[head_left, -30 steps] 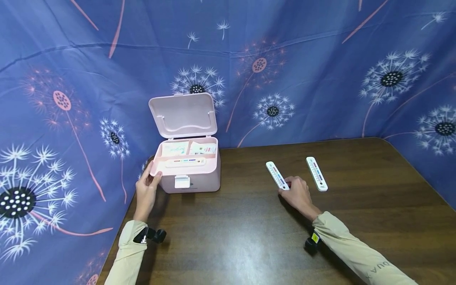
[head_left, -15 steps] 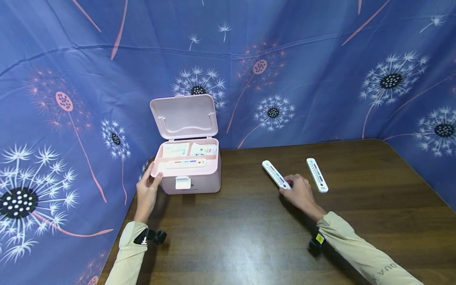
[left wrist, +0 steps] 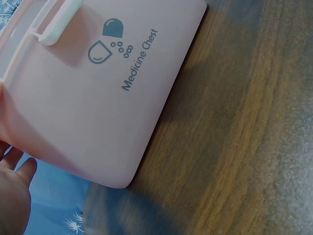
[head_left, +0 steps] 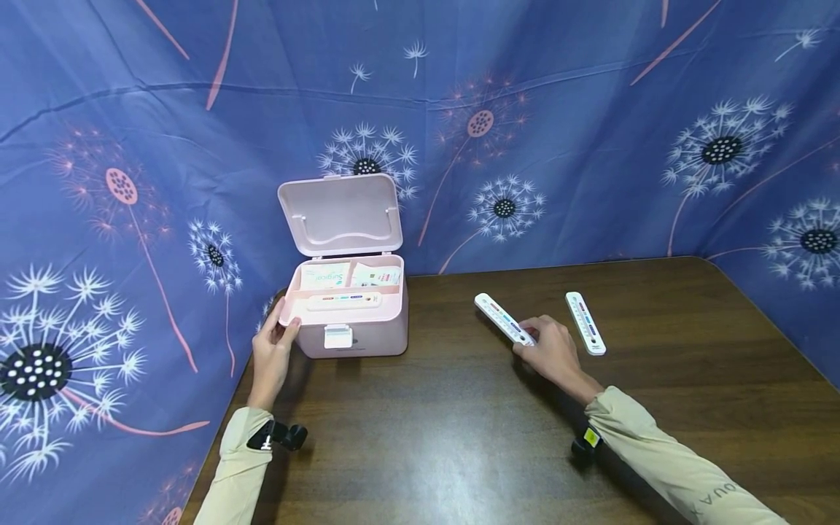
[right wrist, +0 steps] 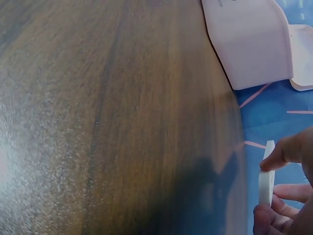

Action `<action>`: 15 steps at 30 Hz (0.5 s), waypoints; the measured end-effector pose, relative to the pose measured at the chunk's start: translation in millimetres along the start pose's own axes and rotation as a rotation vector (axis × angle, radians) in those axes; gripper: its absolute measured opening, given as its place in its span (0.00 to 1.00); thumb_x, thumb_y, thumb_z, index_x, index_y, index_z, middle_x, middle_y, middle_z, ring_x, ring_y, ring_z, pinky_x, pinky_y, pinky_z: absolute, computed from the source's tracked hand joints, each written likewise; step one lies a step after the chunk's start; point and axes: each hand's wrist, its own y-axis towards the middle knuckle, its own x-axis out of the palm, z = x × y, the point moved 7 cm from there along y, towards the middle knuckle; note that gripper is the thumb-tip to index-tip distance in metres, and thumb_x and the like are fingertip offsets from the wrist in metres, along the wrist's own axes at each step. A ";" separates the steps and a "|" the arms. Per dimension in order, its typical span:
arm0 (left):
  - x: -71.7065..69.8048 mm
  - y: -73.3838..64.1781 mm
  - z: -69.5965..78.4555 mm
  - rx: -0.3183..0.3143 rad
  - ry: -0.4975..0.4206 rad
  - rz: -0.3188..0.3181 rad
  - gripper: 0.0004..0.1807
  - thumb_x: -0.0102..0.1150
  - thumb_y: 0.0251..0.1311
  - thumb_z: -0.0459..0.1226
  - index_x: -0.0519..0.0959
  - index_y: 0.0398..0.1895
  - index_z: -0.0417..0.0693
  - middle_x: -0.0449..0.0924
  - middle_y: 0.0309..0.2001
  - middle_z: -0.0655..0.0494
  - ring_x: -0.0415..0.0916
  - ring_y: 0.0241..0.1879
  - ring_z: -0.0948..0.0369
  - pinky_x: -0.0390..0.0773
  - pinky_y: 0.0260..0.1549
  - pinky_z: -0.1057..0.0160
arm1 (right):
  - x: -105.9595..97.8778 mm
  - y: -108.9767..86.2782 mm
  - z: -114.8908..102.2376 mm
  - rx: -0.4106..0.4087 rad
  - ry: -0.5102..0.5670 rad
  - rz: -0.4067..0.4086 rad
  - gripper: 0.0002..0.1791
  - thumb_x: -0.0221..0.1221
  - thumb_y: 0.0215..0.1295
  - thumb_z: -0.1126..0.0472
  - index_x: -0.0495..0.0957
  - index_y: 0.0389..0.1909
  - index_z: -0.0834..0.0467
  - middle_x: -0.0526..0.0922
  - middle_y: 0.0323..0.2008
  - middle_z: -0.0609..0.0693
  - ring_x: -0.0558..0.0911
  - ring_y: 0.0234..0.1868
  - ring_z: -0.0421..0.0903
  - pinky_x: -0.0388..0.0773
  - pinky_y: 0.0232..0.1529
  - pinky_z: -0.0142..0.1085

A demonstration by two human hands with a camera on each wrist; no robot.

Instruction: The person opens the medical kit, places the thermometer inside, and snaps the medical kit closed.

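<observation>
The near end of a strip (head_left: 504, 319) is pinched between the thumb and fingers of the right hand (head_left: 547, 350); the grip is narrow, and the far end is pointed away and toward the left. The strip is seen almost edge-on from the right wrist. Whether it is touched by the bench (head_left: 426, 430) beneath cannot be told. To the right of that hand, apart from it, a second strip (head_left: 585, 323) is laid flat on the bench.

The front left corner of a pink box (head_left: 387, 337) is held in the grip of the left hand (head_left: 271, 362), with the thumb set at the front and the fingers along the left side. The lid (head_left: 341, 211) is raised at the back, and a white latch (head_left: 337, 336) is fitted at the front. "Medicine Chest" is printed on the front wall.

Inside, a third strip (head_left: 344, 300) is laid lengthwise in the front compartment. Behind it, a left packet (head_left: 324, 275) and a right packet (head_left: 376, 275) are kept in separate compartments. The bench is backed by a blue cloth (head_left: 571, 146) patterned with dandelions.
</observation>
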 end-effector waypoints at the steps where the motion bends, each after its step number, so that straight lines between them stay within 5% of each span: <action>1: -0.2 0.0 0.1 0.001 0.002 0.002 0.30 0.57 0.62 0.32 0.62 0.67 0.34 0.60 0.68 0.42 0.56 0.67 0.52 0.61 0.61 0.73 | 0.1 0.3 -0.6 -0.001 0.000 -0.003 0.20 0.67 0.41 0.60 0.83 0.40 0.62 0.80 0.37 0.57 0.77 0.33 0.51 0.71 0.29 0.43; 15: -0.1 -0.6 2.9 0.020 -0.015 0.003 0.30 0.57 0.62 0.30 0.62 0.66 0.32 0.60 0.67 0.40 0.56 0.67 0.50 0.61 0.60 0.75 | -0.9 3.5 -14.2 -0.056 0.064 -0.014 0.20 0.69 0.41 0.62 0.83 0.41 0.63 0.80 0.37 0.58 0.77 0.33 0.52 0.69 0.30 0.39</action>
